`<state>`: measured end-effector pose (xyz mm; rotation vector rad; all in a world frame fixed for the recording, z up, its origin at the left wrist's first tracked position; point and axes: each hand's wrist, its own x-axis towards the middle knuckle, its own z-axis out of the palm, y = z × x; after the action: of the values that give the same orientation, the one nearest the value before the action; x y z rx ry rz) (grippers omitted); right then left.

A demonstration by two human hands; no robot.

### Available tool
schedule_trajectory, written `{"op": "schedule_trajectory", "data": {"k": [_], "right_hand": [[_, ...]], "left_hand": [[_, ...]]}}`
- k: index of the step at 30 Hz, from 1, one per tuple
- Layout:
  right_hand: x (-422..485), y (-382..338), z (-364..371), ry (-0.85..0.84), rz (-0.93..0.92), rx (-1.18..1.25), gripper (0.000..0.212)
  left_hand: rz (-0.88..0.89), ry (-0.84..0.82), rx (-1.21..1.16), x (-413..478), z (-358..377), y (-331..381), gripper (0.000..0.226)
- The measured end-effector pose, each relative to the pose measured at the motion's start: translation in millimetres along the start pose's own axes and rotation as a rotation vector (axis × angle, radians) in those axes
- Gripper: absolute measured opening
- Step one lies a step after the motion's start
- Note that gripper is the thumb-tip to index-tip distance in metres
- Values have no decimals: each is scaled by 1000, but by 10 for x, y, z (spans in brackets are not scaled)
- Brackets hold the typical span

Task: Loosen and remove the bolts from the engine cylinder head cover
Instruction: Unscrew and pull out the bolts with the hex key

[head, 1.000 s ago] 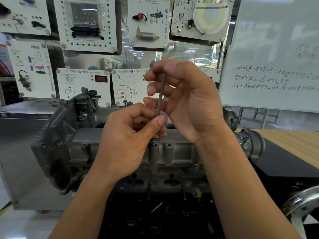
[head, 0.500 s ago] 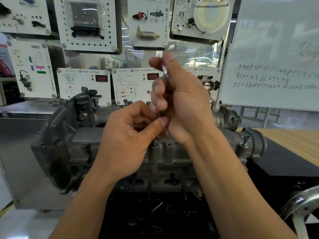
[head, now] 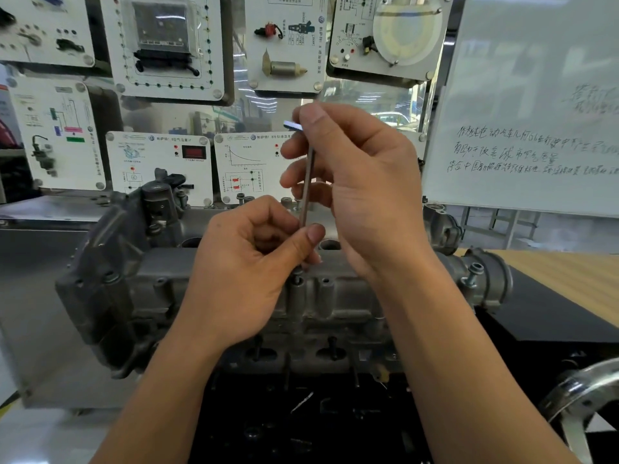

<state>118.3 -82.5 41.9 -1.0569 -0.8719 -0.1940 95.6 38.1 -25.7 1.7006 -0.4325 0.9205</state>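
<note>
The grey cast cylinder head cover (head: 331,296) lies across the middle of the view on a black stand. A thin hex key (head: 307,185) stands upright over a bolt (head: 296,273) at the cover's near edge. My left hand (head: 248,272) pinches the key's lower end between thumb and fingers, just above the bolt. My right hand (head: 355,182) grips the key's upper part, its short bent arm poking out to the left by my thumb. Another bolt (head: 471,276) sticks up raised at the cover's right end.
Several white training panels (head: 167,45) hang behind the engine. A whiteboard (head: 536,105) with writing stands at the right. A wooden tabletop (head: 569,279) lies far right, a metal wheel rim (head: 582,390) at the lower right, and a steel cabinet (head: 40,296) at the left.
My right hand has turned the hex key's top; its short arm now points left past my thumb. My left hand stayed pinched on the lower shaft above the bolt.
</note>
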Motion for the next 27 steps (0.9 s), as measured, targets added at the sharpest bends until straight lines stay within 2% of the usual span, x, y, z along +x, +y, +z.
{"op": "schedule_trajectory", "data": {"k": [6, 10, 15, 17, 20, 23, 27], "right_hand": [[-4, 5, 16, -89, 71, -66, 23], [-4, -6, 28, -173, 160, 108, 31], [17, 9, -19, -234, 249, 251, 39], [27, 14, -31, -221, 218, 226, 38], [18, 63, -2, -139, 157, 129, 23], [-12, 141, 51, -15, 148, 262, 19], [-17, 180, 84, 48, 207, 412, 24]], "left_hand": [[-5, -20, -71, 3, -7, -2, 17], [2, -42, -91, -9, -2, 29, 21], [-24, -45, -118, -16, -24, 55, 14], [-20, -61, -118, -17, -33, 46, 13], [-27, -60, -121, -15, -34, 40, 17], [-19, -58, -93, -14, -28, 42, 12], [-26, -43, -62, -15, -36, 43, 11]]}}
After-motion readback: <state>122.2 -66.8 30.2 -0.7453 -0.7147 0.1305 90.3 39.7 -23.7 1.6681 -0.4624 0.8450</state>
